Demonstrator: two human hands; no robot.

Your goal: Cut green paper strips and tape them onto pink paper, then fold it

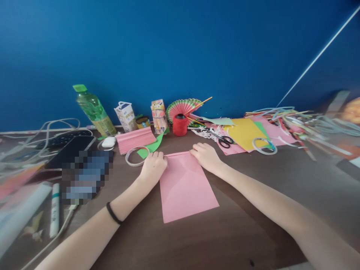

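Note:
A sheet of pink paper (185, 187) lies on the dark table in front of me, with a narrow folded strip along its far edge. My left hand (154, 168) is closed on the far left corner of that fold. At the far right corner, my right hand (206, 156) pinches the same edge; its fingertips are partly hidden. Just left of my left hand is a roll of tape (136, 164). Behind it rests a pleated pink paper (136, 140), partly over a green paper piece (155, 144).
Black-handled scissors (225, 141), a yellow sheet (244, 133) and another tape roll (264, 150) lie at the back right. A red thread spool (180, 125), a paper fan (180, 107) and a green bottle (95, 114) stand along the wall. A phone (88, 176) and marker (55, 210) are left.

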